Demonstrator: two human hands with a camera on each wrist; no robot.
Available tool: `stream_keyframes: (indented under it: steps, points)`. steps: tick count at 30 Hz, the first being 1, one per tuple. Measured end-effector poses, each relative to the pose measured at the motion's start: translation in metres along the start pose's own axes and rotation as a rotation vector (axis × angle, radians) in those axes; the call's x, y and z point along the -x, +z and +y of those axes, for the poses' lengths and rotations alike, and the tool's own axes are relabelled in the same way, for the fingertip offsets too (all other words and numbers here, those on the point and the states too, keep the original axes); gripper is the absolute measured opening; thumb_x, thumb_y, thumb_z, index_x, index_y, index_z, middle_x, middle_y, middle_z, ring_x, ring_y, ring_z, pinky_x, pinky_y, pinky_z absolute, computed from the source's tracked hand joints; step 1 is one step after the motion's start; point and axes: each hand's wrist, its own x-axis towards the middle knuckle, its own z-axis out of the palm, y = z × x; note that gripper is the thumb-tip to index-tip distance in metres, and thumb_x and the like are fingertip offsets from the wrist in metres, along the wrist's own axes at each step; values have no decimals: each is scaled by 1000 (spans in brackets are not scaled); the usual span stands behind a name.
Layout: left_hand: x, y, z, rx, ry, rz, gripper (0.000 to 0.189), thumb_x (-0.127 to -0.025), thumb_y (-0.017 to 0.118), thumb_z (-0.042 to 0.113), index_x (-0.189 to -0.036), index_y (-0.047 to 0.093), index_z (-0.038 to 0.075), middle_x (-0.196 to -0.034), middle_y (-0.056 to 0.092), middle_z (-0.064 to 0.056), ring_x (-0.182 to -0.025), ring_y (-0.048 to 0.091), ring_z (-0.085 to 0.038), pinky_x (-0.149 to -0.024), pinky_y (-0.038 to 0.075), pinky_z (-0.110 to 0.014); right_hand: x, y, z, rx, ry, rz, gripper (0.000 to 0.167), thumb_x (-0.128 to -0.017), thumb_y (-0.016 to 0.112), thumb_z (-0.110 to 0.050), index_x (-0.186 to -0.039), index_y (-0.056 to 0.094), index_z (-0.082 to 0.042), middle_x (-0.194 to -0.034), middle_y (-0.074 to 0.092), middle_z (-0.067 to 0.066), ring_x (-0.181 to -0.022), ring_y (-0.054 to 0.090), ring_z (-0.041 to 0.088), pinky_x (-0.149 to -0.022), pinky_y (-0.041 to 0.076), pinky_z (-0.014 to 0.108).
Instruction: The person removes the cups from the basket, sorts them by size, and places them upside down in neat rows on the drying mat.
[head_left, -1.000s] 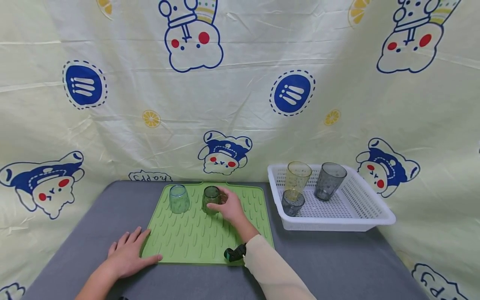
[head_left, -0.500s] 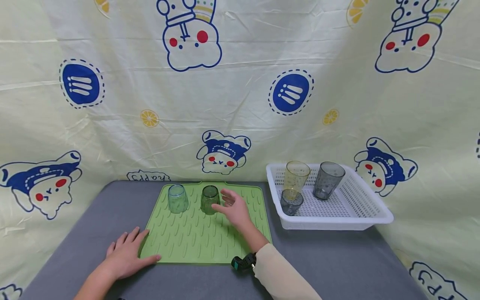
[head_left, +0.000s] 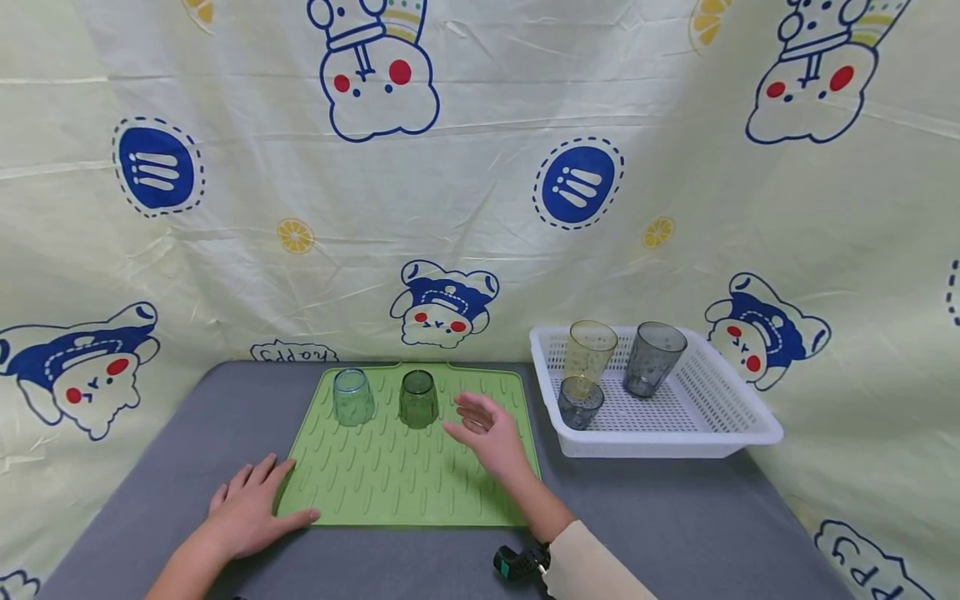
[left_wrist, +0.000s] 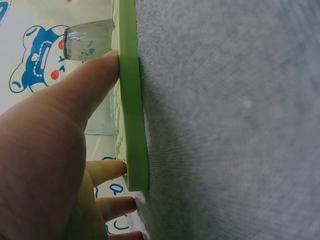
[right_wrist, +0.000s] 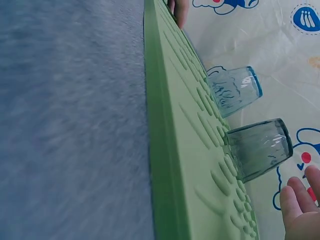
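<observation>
A dark green glass (head_left: 418, 400) stands narrower end up on the light green ridged mat (head_left: 390, 483). To its left on the mat is a blue-tinted glass (head_left: 353, 398). My right hand (head_left: 491, 433) is over the mat, just right of the dark green glass and apart from it, its fingers loosely bent around nothing. My left hand (head_left: 251, 508) rests at the mat's near left corner with fingers spread. In the left wrist view, the thumb (left_wrist: 100, 75) touches the mat's edge. Both glasses also show in the right wrist view, the dark green glass (right_wrist: 260, 150) nearer the right hand.
Right of the mat, a white perforated basket (head_left: 675, 446) holds a tall yellowish glass (head_left: 590, 350), a tall grey glass (head_left: 654, 360) and a short grey glass (head_left: 581, 404). A grey cloth (head_left: 390, 567) covers the table. A printed sheet (head_left: 480, 208) hangs behind.
My right hand has let go of the dark green glass and drawn back to the right and nearer. The glass stays on the mat. The left hand keeps its place at the corner.
</observation>
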Motion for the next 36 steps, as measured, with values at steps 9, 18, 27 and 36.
stream_keyframes:
  steps: [9, 18, 27, 36]
  points:
    - [2, 1, 0, -11, 7, 27, 108, -80, 64, 80, -152, 44, 3, -156, 35, -35, -138, 31, -64, -104, 27, -82, 20, -23, -11, -85, -9, -65, 57, -87, 80, -5, -139, 57, -1, -140, 62, 21, -133, 58, 39, -109, 51, 38]
    - [2, 2, -2, -3, 8, 33, 107, -80, 65, 79, -152, 44, 3, -156, 35, -35, -138, 31, -64, -105, 27, -81, 37, -53, -28, -82, -147, -146, 55, -88, 78, -3, -138, 55, 3, -135, 65, 19, -127, 65, 29, -104, 55, 37]
    - [0, 3, -3, -13, 4, 37, 109, -78, 64, 82, -152, 45, 4, -156, 37, -35, -138, 32, -63, -105, 28, -81, 42, -93, -42, -93, -260, -148, 50, -91, 71, 6, -135, 50, 15, -127, 71, 4, -118, 69, 16, -98, 58, 29]
    - [1, 3, -2, -7, 2, 45, 109, -78, 65, 82, -152, 46, 4, -155, 37, -35, -138, 32, -63, -104, 28, -81, 38, -130, -55, -1, -250, -59, 47, -90, 73, 4, -133, 54, 10, -125, 72, 5, -114, 70, 12, -94, 59, 24]
